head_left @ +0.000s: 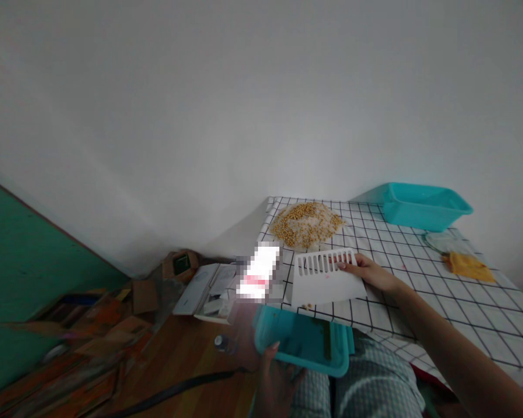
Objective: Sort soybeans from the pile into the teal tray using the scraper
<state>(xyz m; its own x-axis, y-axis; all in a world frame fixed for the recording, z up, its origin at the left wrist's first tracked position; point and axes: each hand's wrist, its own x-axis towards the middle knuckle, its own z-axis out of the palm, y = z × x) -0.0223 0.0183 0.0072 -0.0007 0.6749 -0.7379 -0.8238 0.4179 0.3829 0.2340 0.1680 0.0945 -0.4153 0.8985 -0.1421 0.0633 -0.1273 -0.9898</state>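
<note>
Tray of rectangular teal plastic (298, 335) is held in the left hand (276, 378); right hand (369, 273), farther forward, grips a flat white slotted plastic board (325, 289). Small yellow beans (293, 234) lie heaped beyond both hands.

Two teal containers (314, 364) (418, 218), one board (325, 289)

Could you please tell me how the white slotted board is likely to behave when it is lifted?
The white slotted board is probably stiff: it looks flat, without visible sag, though the right hand holds only one side. It is likely light for its size, as it looks thin. The narrow bars between its slots may be its weakest part.
</note>
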